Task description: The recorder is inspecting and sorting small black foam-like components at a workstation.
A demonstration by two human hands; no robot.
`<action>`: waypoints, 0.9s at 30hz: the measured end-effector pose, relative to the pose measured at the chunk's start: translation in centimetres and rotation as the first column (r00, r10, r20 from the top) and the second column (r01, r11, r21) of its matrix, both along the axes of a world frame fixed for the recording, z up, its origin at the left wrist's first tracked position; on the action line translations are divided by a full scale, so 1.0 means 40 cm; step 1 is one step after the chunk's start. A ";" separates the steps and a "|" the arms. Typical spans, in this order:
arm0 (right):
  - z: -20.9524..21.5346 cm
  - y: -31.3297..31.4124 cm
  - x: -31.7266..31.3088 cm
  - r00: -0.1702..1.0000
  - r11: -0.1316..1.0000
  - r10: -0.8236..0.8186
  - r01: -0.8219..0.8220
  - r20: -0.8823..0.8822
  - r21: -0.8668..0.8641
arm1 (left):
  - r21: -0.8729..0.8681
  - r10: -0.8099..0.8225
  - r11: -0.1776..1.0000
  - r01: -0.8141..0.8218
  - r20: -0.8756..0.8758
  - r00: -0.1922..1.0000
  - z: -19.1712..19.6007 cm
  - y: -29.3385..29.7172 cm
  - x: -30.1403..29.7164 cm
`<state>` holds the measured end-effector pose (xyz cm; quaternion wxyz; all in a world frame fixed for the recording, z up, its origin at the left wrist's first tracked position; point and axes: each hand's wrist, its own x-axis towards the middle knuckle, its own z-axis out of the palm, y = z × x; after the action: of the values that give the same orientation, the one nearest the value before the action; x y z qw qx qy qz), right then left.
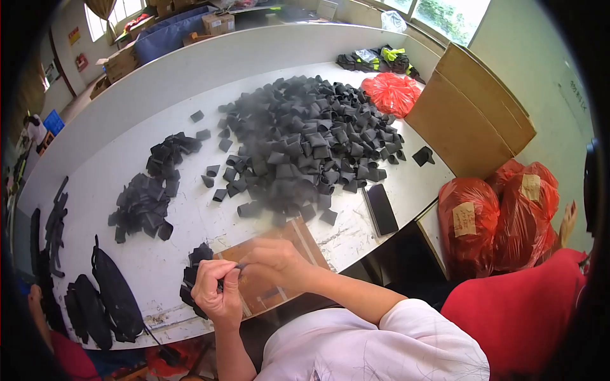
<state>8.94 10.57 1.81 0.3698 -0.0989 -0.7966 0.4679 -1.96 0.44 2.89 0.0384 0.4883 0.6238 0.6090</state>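
My left hand [217, 291] and my right hand [274, 265] meet over the near edge of the table. Both are closed, fingertips pinched around a small dark fabric piece [240, 267] that they mostly hide. Just behind and beside my left hand lies a small stack of black fabric pieces [200, 254]. Under my right hand is a brown board [305, 244] with tape strips. Farther off rises a large heap of short black fabric tubes [311, 136]. Flatter black pieces form a looser pile [143, 203] to the left.
A dark phone-like slab [381, 209] lies right of the board. Black pouches [117, 289] and strips sit at the left edge. A cardboard sheet [470, 114], red bags [467, 219] and a person in red [515, 311] are on the right. A red bundle [391, 94] lies at the back.
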 end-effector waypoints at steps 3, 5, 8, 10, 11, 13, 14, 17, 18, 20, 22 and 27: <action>-0.009 -0.017 0.004 0.999 0.989 -0.043 0.044 -0.014 0.141 | 0.062 -0.007 0.998 0.004 0.051 0.999 -0.029 -0.012 0.006; -0.006 -0.024 -0.003 0.991 0.968 -0.126 0.132 -0.042 0.212 | 0.064 -0.011 0.998 0.007 0.053 0.999 -0.042 -0.010 0.001; -0.008 -0.026 0.000 0.986 0.963 -0.168 0.165 -0.006 0.212 | 0.035 -0.030 0.999 0.028 0.062 0.998 -0.030 -0.006 -0.002; 0.001 -0.014 0.008 0.991 0.973 -0.134 0.127 0.021 0.192 | -0.013 -0.057 0.998 0.060 0.194 0.979 -0.011 -0.006 0.004; 0.015 -0.012 0.010 0.990 0.969 -0.141 0.138 0.002 0.206 | -0.010 -0.081 0.997 0.083 0.123 0.989 -0.004 -0.006 0.005; 0.031 -0.007 0.017 0.987 0.962 -0.163 0.157 0.007 0.221 | -0.003 -0.088 0.996 0.088 -0.001 0.996 0.008 0.008 0.001; 0.034 -0.007 0.024 0.985 0.961 -0.172 0.161 0.031 0.227 | 0.004 -0.067 0.998 0.067 -0.054 0.996 0.007 0.016 0.003; 0.006 -0.016 -0.002 0.990 0.971 -0.143 0.141 -0.003 0.193 | 0.018 -0.075 0.997 0.075 0.012 0.997 0.002 0.001 -0.011; -0.001 -0.022 0.000 0.983 0.966 -0.182 0.171 0.038 0.196 | 0.014 -0.086 0.996 0.085 0.038 0.996 -0.004 0.001 -0.008; -0.004 -0.033 -0.013 0.982 0.959 -0.185 0.187 -0.028 0.211 | 0.095 -0.034 0.995 0.029 0.051 0.998 -0.015 -0.003 0.000; -0.011 -0.042 -0.020 0.973 0.951 -0.223 0.229 -0.053 0.209 | 0.127 0.039 0.991 -0.039 0.002 0.999 -0.015 -0.003 0.011; 0.015 0.011 -0.004 0.996 0.991 -0.094 0.093 0.002 0.101 | 0.041 0.188 0.980 -0.194 0.131 0.973 -0.081 -0.024 -0.024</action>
<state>8.77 11.00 2.41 0.3931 -0.1188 -0.8149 0.4090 -2.90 -0.53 -0.36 0.0060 0.3873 0.6477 0.6562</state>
